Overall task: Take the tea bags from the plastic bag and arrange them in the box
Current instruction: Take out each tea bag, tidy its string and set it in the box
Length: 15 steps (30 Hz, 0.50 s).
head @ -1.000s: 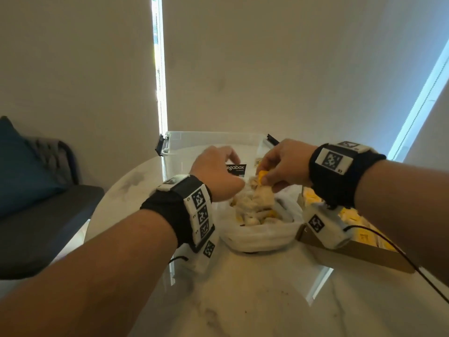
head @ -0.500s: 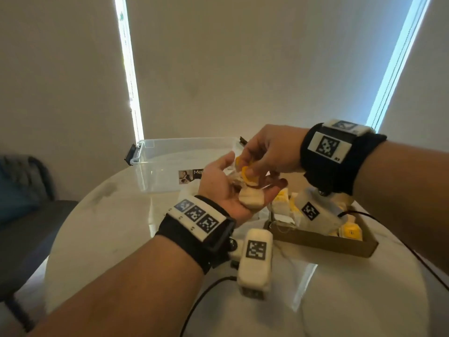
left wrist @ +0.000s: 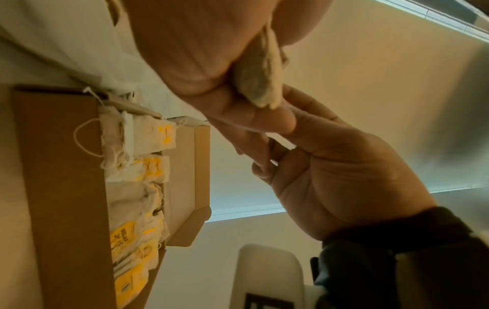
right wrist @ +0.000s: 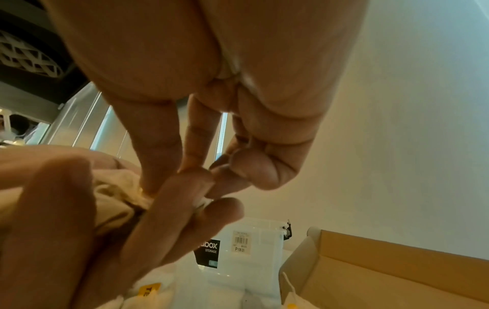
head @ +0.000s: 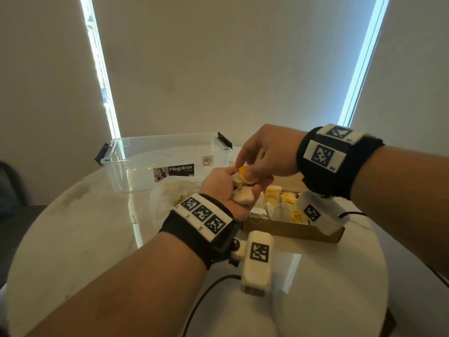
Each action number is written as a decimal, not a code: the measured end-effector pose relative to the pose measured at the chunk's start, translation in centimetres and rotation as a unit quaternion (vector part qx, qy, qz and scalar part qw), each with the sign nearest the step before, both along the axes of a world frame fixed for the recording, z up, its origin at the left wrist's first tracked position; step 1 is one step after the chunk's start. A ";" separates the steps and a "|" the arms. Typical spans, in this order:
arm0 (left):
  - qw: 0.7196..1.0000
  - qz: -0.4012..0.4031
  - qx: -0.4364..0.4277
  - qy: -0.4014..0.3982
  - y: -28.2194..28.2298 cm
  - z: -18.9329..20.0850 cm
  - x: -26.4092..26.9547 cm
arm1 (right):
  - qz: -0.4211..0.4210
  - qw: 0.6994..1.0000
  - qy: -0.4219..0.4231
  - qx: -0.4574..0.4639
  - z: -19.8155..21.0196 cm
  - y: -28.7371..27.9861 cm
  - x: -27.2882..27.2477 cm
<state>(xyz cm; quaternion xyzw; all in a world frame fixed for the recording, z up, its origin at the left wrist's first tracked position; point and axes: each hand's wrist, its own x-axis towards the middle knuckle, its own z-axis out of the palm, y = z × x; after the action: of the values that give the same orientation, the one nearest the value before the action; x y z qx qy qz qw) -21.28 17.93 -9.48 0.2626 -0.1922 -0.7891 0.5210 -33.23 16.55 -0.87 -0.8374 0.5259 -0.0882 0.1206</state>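
Note:
My left hand (head: 226, 188) is palm up above the table, its fingers curled round a small clump of beige tea bags (head: 244, 199). From above, my right hand (head: 245, 170) pinches a yellow-tagged tea bag (head: 243, 171) on top of that clump. The left wrist view shows a tea bag (left wrist: 262, 69) wedged in the left palm. Just beyond and to the right of the hands lies the brown cardboard box (head: 291, 231), with rows of tea bags (head: 288, 206) in it. The crumpled plastic bag (head: 167, 195) sits left of the box, behind my left wrist.
A clear Megabox storage container (head: 165, 161) stands at the back of the round marble table (head: 85, 239). Cables run from both wrist cameras across the table. A dark seat (head: 9, 190) is at the far left.
Both hands have come up out of the plastic bag. The left hand turned palm up with tea bags in it, and the right hand now picks at them over the box's left end.

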 end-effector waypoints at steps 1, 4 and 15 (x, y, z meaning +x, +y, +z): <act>1.000 -0.003 0.008 -0.004 -0.1 -0.1 0.0 | 0.000 1.000 0.008 -0.001 -0.1 0.0 0.0; 1.000 -0.010 0.016 -0.005 -0.3 -0.2 0.1 | -0.005 1.000 0.001 -0.007 -0.3 -0.1 -0.2; 1.000 0.026 0.016 0.009 -0.1 -0.2 1.0 | -0.046 0.968 -0.244 0.037 1.7 0.5 -1.9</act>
<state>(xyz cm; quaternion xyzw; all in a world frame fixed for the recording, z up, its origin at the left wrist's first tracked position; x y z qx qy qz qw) -20.24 17.87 -9.69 0.2687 -0.1686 -0.7805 0.5387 -35.11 17.07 0.83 -0.7605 0.5214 -0.2757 0.2716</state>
